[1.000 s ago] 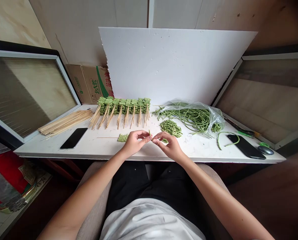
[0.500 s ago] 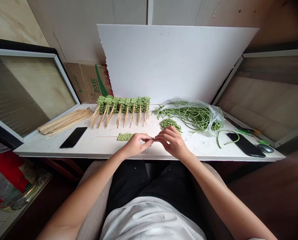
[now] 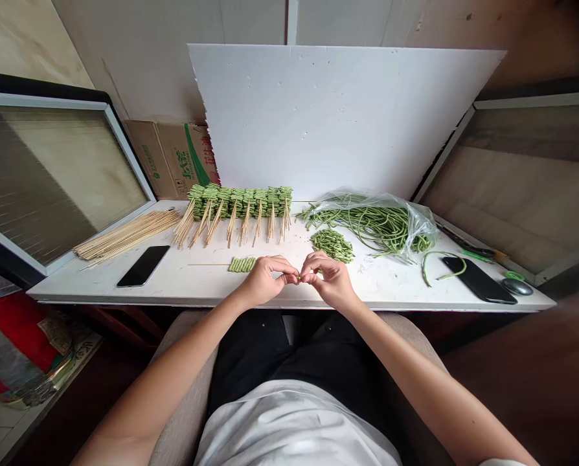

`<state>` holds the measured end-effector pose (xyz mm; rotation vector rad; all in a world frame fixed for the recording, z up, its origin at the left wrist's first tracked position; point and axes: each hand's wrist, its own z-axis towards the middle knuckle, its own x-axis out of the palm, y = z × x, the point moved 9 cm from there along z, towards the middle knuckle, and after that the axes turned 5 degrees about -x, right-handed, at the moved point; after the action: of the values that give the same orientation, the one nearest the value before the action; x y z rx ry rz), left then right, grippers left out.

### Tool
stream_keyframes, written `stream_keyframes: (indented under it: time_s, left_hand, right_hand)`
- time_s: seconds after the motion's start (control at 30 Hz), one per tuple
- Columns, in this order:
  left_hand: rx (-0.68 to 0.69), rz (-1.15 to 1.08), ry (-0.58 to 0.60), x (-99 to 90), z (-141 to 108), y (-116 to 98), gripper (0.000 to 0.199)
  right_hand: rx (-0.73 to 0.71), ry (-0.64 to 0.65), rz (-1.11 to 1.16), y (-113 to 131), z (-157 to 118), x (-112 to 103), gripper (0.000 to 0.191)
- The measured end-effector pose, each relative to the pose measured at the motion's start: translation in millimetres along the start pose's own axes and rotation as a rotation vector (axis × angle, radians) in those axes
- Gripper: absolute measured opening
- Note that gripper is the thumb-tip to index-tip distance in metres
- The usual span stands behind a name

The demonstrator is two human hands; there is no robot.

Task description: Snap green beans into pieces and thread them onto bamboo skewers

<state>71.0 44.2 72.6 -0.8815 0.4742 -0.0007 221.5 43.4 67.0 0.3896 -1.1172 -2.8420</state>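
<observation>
Left hand [image 3: 266, 279] and right hand [image 3: 329, 278] pinched narrow, fingertips close together on 1 bean piece [image 3: 299, 278], right of skewered beans [image 3: 241, 264]. Likely light, firm, snappable; best held gently mid-length.

Before me, a white worktop [image 3: 192, 290]; behind, a white foam board [image 3: 348, 116] and grey wall [image 3: 253, 22]; framed translucent panes [image 3: 61, 175] at either side.
</observation>
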Motion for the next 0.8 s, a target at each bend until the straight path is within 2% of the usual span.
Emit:
stream_keyframes:
  time_s: [0.2, 0.27, 0.33, 0.4, 0.5, 0.57, 0.67, 0.73, 0.8]
  left_hand:
    - [-0.072, -0.098, 0.065, 7.0, 1, 5, 0.017]
    - [-0.102, -0.115, 0.079, 8.3, 2, 10, 0.018]
    - [-0.136, -0.135, 0.078, 6.1, 2, 19, 0.019]
    - [-0.188, -0.164, 0.043, -1.0, 3, 32, 0.024]
    - [-0.323, -0.248, -0.046, -13.0, 3, 56, 0.035]
    - [-0.421, -0.324, -0.075, -14.2, 0, 68, 0.043]
    - [-0.523, -0.414, -0.049, -5.9, -4, 77, 0.054]
    - [-0.559, -0.459, -0.025, 0.0, -6, 78, 0.057]
    - [-0.580, -0.514, -0.015, 3.2, -7, 78, 0.057]
  right_hand:
    - [0.127, -0.006, 0.210, -20, 0, 5, 0.019]
    - [0.178, -0.054, 0.231, -31, 0, -3, 0.020]
    - [0.226, -0.149, 0.237, -42, 1, -24, 0.022]
    - [0.240, -0.253, 0.160, -52, 4, -56, 0.024]
    - [0.243, -0.318, -0.225, -64, 7, -106, 0.030]
    - [0.285, -0.342, -0.394, -78, 4, -129, 0.038]
    - [0.423, -0.372, -0.438, -108, -8, -145, 0.044]
    - [0.475, -0.363, -0.420, -122, -15, -144, 0.043]
    - [0.466, -0.333, -0.434, -124, -16, -140, 0.041]
